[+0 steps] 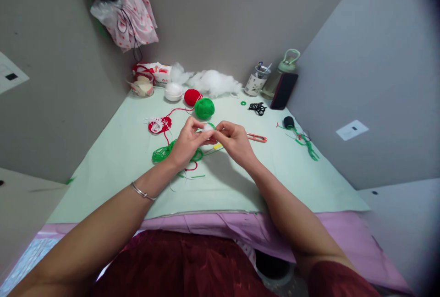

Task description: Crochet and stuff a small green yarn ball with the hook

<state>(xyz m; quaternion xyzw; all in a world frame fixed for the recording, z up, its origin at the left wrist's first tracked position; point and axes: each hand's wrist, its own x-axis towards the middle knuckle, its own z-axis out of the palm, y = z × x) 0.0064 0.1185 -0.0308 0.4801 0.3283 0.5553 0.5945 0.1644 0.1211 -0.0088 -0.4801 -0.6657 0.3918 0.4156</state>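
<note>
Above the middle of the table, a small white tuft of stuffing [207,127] is pinched between my hands. My left hand [187,143] has thumb and fingers closed on its left side. From the right, my right hand [235,141] grips the edge, with a bit of green at its fingertips; what the green belongs to is partly hidden. A loose green yarn skein [164,152] lies beneath my left wrist. Just behind my hands sit a green yarn ball [204,109] and a red yarn ball [192,97]. An orange-handled cutter [257,138] lies beside my right hand.
White stuffing [215,81] is heaped along the back wall, near a white yarn ball [173,91]. Back right stand a pen cup [256,82], a bottle [273,81] and a phone [284,91]. Black scissors [257,108] and green yarn pieces [307,145] lie right; red-and-white yarn [160,125] left.
</note>
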